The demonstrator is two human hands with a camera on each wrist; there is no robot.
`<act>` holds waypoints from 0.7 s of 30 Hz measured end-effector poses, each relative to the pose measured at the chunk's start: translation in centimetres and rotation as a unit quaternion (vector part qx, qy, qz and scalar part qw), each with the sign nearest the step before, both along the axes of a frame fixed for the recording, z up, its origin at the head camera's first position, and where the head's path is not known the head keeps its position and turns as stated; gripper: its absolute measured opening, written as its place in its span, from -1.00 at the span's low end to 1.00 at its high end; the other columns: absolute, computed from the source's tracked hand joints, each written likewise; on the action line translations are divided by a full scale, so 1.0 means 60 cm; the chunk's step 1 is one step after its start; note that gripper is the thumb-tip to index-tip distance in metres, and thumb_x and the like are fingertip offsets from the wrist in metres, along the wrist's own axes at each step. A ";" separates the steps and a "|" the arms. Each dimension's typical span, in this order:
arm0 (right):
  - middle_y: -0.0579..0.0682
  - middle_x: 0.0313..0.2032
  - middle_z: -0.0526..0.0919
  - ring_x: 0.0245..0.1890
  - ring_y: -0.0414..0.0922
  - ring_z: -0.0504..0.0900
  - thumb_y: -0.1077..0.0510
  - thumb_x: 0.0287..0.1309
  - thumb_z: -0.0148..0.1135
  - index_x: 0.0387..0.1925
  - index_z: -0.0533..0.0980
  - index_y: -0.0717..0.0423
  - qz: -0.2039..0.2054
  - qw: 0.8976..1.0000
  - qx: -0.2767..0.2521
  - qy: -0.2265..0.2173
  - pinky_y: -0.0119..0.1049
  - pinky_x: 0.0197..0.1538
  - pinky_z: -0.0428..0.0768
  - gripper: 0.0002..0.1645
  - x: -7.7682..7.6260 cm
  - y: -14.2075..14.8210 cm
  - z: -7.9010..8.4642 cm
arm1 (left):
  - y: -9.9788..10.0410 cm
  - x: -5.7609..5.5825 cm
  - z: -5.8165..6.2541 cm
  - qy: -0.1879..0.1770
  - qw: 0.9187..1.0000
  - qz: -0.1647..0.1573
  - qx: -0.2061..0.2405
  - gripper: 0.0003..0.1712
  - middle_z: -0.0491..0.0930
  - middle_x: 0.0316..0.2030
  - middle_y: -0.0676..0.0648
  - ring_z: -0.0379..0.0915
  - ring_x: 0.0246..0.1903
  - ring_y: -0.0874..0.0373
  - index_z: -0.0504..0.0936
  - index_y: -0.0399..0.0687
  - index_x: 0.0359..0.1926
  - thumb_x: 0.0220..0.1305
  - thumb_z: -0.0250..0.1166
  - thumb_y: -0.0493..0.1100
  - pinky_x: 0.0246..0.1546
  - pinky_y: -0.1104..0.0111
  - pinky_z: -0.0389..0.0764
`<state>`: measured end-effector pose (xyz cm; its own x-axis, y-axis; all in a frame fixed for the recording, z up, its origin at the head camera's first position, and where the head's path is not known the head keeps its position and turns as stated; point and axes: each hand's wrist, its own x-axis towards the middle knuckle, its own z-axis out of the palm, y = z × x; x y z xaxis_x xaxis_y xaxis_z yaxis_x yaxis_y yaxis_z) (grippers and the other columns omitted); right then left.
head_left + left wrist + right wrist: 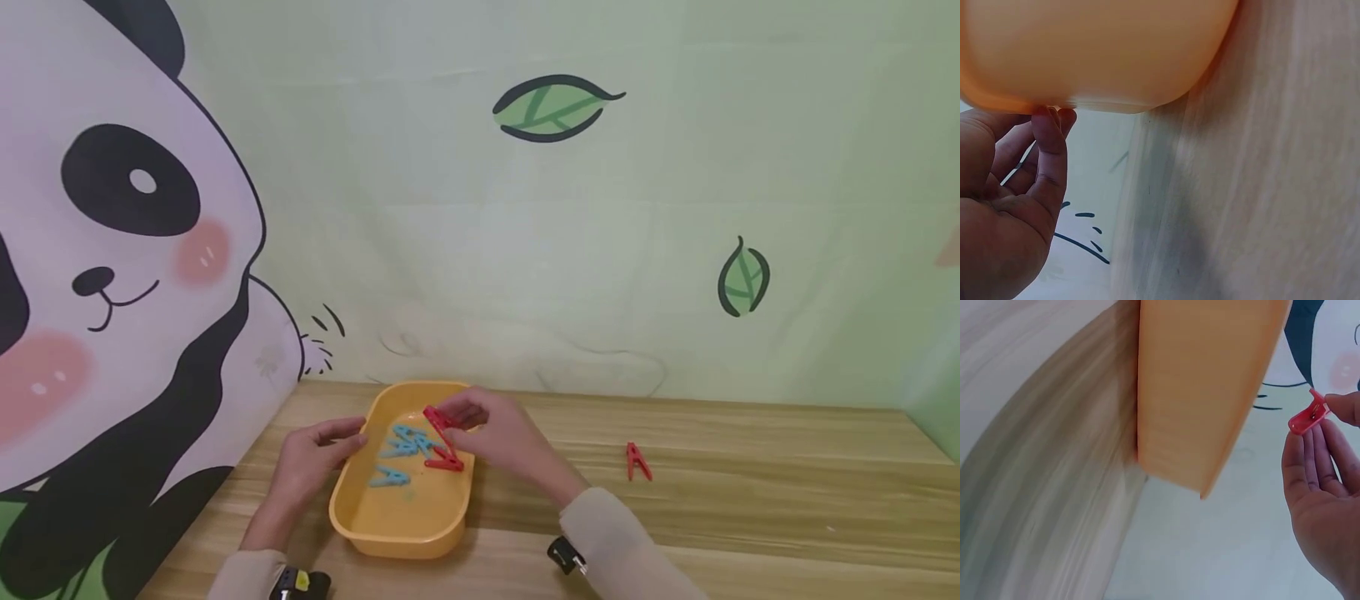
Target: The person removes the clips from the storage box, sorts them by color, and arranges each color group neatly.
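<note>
Red plastic, by the look of it, makes up the held clip (1307, 420), pinched between thumb and fingertips of the right hand (491, 427) over the inside of the yellow tub (401, 546), near its right wall. The left hand (311, 454) grips the tub's left rim, thumb and fingers close together. Within lie a second-placed red clip (446, 461), just below the held clip in the head view, and a cluster of blue clips (405, 448), with 1 lone blue clip (389, 477) nearer the person. On the wooden surface (750, 500), well right of the tub, lies 1 stray red clip (636, 462).

The held clip should handle as light, stiff and slightly slick, with a spring that resists squeezing. Pinching its flat sides would keep it still; pressing the 2 handle ends would spread its jaws. The tub also looks light, its walls perhaps flexing a little, so the rim suits steadying.
</note>
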<state>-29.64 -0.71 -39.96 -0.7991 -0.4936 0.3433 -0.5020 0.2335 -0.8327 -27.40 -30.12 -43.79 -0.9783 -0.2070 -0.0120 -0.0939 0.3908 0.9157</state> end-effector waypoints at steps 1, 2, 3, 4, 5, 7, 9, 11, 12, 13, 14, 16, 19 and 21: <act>-0.09 -0.12 0.77 -0.11 -0.15 0.71 0.25 0.29 0.48 0.05 0.71 0.16 -0.006 1.000 -0.005 0.003 -0.14 0.07 0.70 -0.70 0.002 0.005 0.001 | -0.001 0.000 0.001 0.000 1.000 -0.001 0.000 -0.52 0.70 0.19 -0.19 0.66 0.04 0.06 0.69 -0.19 0.28 0.43 0.45 -0.08 -0.06 0.36 0.71; -0.10 -0.12 0.77 -0.10 -0.14 0.71 0.25 0.28 0.49 0.04 0.71 0.15 -0.015 1.000 -0.009 0.003 -0.11 0.08 0.70 -0.69 0.005 0.010 0.001 | -0.001 0.000 0.001 0.000 1.000 -0.001 0.000 -0.51 0.70 0.19 -0.20 0.66 0.05 0.05 0.69 -0.19 0.28 0.44 0.45 -0.07 -0.05 0.34 0.71; -0.10 -0.11 0.77 -0.10 -0.13 0.72 0.26 0.27 0.49 0.04 0.71 0.14 -0.023 1.000 -0.013 0.004 -0.12 0.07 0.71 -0.69 0.008 0.015 0.001 | -0.002 0.000 0.002 0.000 1.000 -0.003 0.000 -0.51 0.69 0.19 -0.20 0.65 0.06 0.03 0.69 -0.19 0.28 0.44 0.45 -0.07 -0.03 0.32 0.72; -0.10 -0.11 0.77 -0.10 -0.13 0.72 0.26 0.27 0.50 0.04 0.71 0.13 -0.032 0.999 -0.017 0.003 -0.14 0.06 0.71 -0.69 0.010 0.021 0.001 | -0.002 0.000 0.002 0.000 1.000 -0.003 0.000 -0.51 0.69 0.20 -0.20 0.65 0.07 0.03 0.69 -0.20 0.28 0.44 0.45 -0.07 -0.02 0.31 0.72; -0.11 -0.10 0.77 -0.09 -0.13 0.72 0.26 0.27 0.50 0.04 0.71 0.11 -0.042 0.999 -0.020 0.000 -0.16 0.05 0.71 -0.69 0.013 0.027 0.002 | -0.002 0.000 0.002 0.000 1.000 -0.003 0.001 -0.51 0.69 0.20 -0.20 0.65 0.08 0.02 0.69 -0.20 0.28 0.44 0.45 -0.07 -0.02 0.30 0.72; -0.11 -0.10 0.76 -0.09 -0.12 0.71 0.27 0.26 0.51 0.03 0.70 0.08 -0.059 0.998 -0.024 -0.007 -0.22 0.02 0.71 -0.69 0.018 0.038 0.004 | -0.002 -0.001 0.001 0.002 1.000 -0.003 0.001 -0.50 0.69 0.20 -0.21 0.65 0.07 0.01 0.69 -0.21 0.28 0.44 0.45 -0.06 -0.02 0.29 0.72; -0.11 -0.09 0.76 -0.09 -0.12 0.71 0.27 0.26 0.51 0.03 0.70 0.06 -0.072 0.997 -0.027 -0.010 -0.27 0.00 0.71 -0.69 0.022 0.050 0.005 | -0.002 -0.001 0.000 0.003 1.000 -0.004 0.000 -0.50 0.69 0.19 -0.21 0.66 0.06 0.01 0.69 -0.21 0.28 0.44 0.45 -0.06 -0.03 0.30 0.72; -0.09 -0.08 0.76 -0.09 -0.10 0.72 0.29 0.26 0.50 0.03 0.70 0.06 -0.081 0.996 -0.034 -0.011 -0.24 0.00 0.71 -0.69 0.024 0.063 0.007 | -0.002 -0.002 -0.001 0.004 1.000 -0.005 -0.001 -0.50 0.69 0.19 -0.22 0.66 0.04 0.02 0.69 -0.22 0.28 0.44 0.45 -0.06 -0.05 0.31 0.72; -0.09 -0.08 0.76 -0.08 -0.10 0.72 0.29 0.26 0.50 0.03 0.70 0.06 -0.085 0.996 -0.035 -0.011 -0.21 0.01 0.72 -0.68 0.026 0.070 0.009 | -0.002 -0.002 -0.001 0.005 1.000 -0.005 -0.001 -0.50 0.70 0.19 -0.22 0.66 0.04 0.02 0.69 -0.22 0.27 0.44 0.45 -0.06 -0.06 0.32 0.72; -0.08 -0.08 0.76 -0.08 -0.09 0.72 0.29 0.26 0.50 0.03 0.70 0.07 -0.090 0.995 -0.035 -0.008 -0.19 0.02 0.72 -0.69 0.026 0.077 0.009 | -0.001 -0.002 -0.001 0.004 1.000 -0.004 -0.001 -0.51 0.70 0.19 -0.21 0.66 0.03 0.02 0.69 -0.22 0.27 0.44 0.45 -0.07 -0.07 0.33 0.72; -0.07 -0.07 0.76 -0.08 -0.08 0.72 0.29 0.27 0.49 0.04 0.70 0.08 -0.095 0.995 -0.035 -0.004 -0.17 0.03 0.71 -0.69 0.026 0.084 0.010 | -0.001 -0.001 -0.001 0.004 1.000 -0.003 -0.001 -0.51 0.70 0.19 -0.21 0.66 0.03 0.03 0.69 -0.22 0.27 0.44 0.45 -0.07 -0.07 0.35 0.72; -0.06 -0.07 0.76 -0.07 -0.07 0.71 0.28 0.27 0.49 0.05 0.69 0.10 -0.104 0.994 -0.035 -0.002 -0.16 0.05 0.70 -0.68 0.027 0.100 0.012 | 0.000 -0.001 0.000 0.004 1.000 -0.001 0.000 -0.53 0.70 0.18 -0.21 0.66 0.02 0.05 0.70 -0.21 0.27 0.44 0.44 -0.09 -0.09 0.37 0.71; -0.04 -0.08 0.76 -0.08 -0.06 0.71 0.28 0.27 0.49 0.07 0.68 0.12 -0.120 0.992 -0.034 0.003 -0.20 0.05 0.69 -0.66 0.028 0.125 0.015 | 0.000 0.000 0.000 0.003 1.000 0.001 0.003 -0.53 0.70 0.18 -0.21 0.66 0.01 0.06 0.70 -0.22 0.27 0.44 0.44 -0.11 -0.12 0.39 0.70; -0.01 -0.08 0.76 -0.09 -0.05 0.72 0.29 0.26 0.50 0.07 0.68 0.14 -0.127 0.991 -0.038 0.005 -0.21 0.02 0.70 -0.65 0.028 0.141 0.016 | 0.000 -0.001 0.000 0.003 1.000 0.001 0.003 -0.54 0.70 0.17 -0.21 0.66 0.00 0.06 0.70 -0.22 0.26 0.44 0.44 -0.11 -0.13 0.40 0.70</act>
